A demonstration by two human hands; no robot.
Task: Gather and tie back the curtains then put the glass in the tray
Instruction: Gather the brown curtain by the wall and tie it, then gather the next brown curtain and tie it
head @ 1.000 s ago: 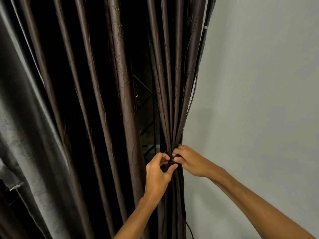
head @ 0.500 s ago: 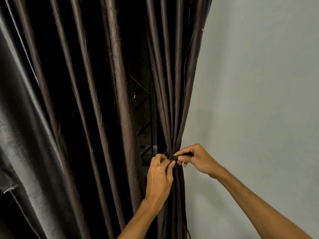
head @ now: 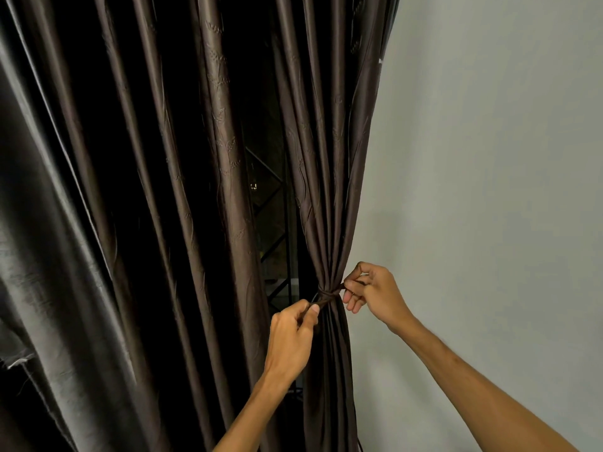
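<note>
A dark brown curtain (head: pixel 329 177) is bunched into a narrow waist beside the wall. A thin brown tie-back cord (head: pixel 328 294) is wrapped round that waist and crossed into a knot. My left hand (head: pixel 290 340) pinches one end of the cord, just left of and below the knot. My right hand (head: pixel 375 296) pinches the other end on the right side, level with the knot. Both ends run taut away from the bunch. Neither the glass nor the tray is in view.
More brown curtain folds (head: pixel 137 223) hang loose across the left half. A dark window with a metal grille (head: pixel 274 203) shows through the gap. A plain pale wall (head: pixel 489 158) fills the right side.
My hands have moved apart from the knot, left hand down-left, right hand to the right, drawing the cord ends outward and the knot tighter on the bunch.
</note>
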